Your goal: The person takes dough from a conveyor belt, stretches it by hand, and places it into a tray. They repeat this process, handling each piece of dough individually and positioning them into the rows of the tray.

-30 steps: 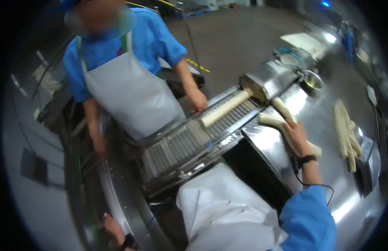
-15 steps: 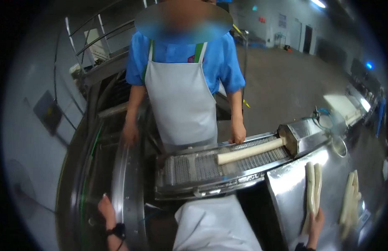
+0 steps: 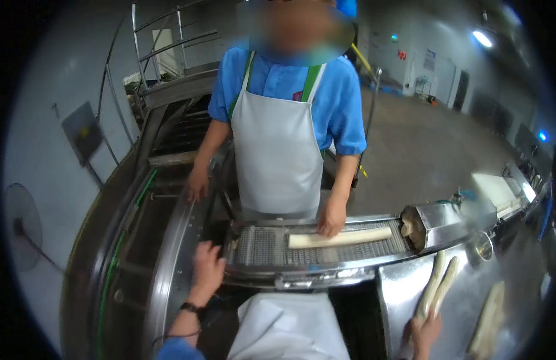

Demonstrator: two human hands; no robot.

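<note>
My right hand point(image 3: 426, 331) is closed around the lower ends of two long pale sticks point(image 3: 437, 287), which look like peeled roots. They lie over the steel table point(image 3: 404, 282) at the right. My left hand point(image 3: 208, 269) is raised near the left end of the mesh conveyor point(image 3: 263, 246), fingers apart and nothing in it, slightly blurred. On the mesh lies another long pale stick point(image 3: 368, 236), touched by a co-worker's hand point(image 3: 332, 219).
More pale sticks point(image 3: 489, 321) lie farther right on the steel table. A curved metal rail point(image 3: 170, 264) runs along the left. The co-worker in a white apron point(image 3: 278, 156) stands across the conveyor. A steel housing point(image 3: 437, 227) covers the conveyor's right end.
My left hand has come up and inward toward the conveyor. The stick on the mesh has moved left, away from the housing, and the co-worker's hand is now on it. The view has shifted.
</note>
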